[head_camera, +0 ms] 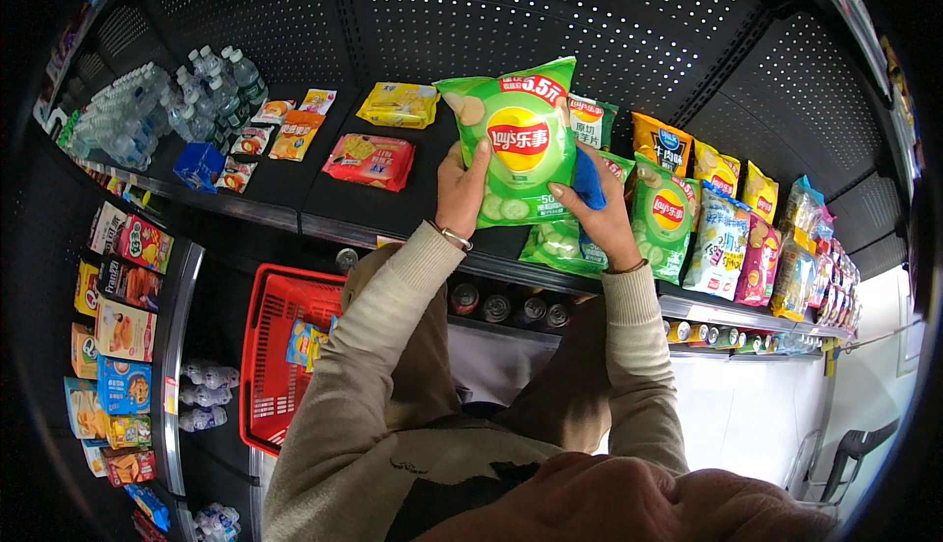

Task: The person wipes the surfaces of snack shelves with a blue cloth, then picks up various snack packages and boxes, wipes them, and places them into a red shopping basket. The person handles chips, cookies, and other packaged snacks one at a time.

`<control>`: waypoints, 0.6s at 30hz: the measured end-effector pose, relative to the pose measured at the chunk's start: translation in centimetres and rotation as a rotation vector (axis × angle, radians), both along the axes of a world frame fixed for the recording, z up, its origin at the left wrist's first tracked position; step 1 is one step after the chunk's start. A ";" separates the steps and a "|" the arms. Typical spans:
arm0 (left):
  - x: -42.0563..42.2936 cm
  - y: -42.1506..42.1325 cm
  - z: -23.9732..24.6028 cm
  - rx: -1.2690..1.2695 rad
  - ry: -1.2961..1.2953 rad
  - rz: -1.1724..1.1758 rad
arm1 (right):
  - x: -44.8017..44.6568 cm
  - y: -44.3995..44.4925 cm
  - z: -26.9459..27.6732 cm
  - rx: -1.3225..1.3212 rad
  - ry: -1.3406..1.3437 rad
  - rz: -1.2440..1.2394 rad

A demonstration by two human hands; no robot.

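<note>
A green Lay's potato chip bag (519, 166) is held up between my two hands, its printed front towards me. My left hand (462, 192) grips its left edge, thumb on the front. At the lower right edge, my right hand (603, 207) pinches the bag with the thumb in front. A blue, cloth-like piece (588, 180) is tucked in that same right hand against the bag; its exact kind is unclear. Behind and below lies another green chip bag (554, 246) on the black shelf (353, 212), partly hidden by the held bag and my right hand.
More chip bags (667, 214) stand along the shelf to the right. Cracker packs (370, 161) and water bottles (217, 89) are on the left. Below, a red shopping basket (258, 365) holds small snack packs (300, 343). Drink cans (495, 308) line the lower shelf.
</note>
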State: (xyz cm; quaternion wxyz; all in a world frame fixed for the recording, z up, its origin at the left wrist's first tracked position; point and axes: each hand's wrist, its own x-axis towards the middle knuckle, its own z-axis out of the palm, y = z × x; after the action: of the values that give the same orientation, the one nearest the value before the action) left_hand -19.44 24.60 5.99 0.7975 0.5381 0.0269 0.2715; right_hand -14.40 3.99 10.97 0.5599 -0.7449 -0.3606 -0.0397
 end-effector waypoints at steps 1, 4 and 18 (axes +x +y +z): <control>0.1 0.1 -0.2 0.010 0.008 0.030 | -0.2 -0.3 0.3 -0.040 0.073 0.061; 0.5 0.5 -0.6 -0.018 0.022 0.049 | -0.8 -0.2 0.9 0.181 0.216 0.148; 0.0 -1.8 -2.5 -0.499 0.034 -0.578 | -4.0 4.1 -0.3 0.617 0.663 0.323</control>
State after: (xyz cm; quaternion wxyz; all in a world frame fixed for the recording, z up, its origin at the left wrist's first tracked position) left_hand -19.48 22.79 3.52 0.9470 0.3174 -0.0475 0.0113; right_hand -18.39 8.09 10.64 0.8386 -0.4509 -0.2453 0.1824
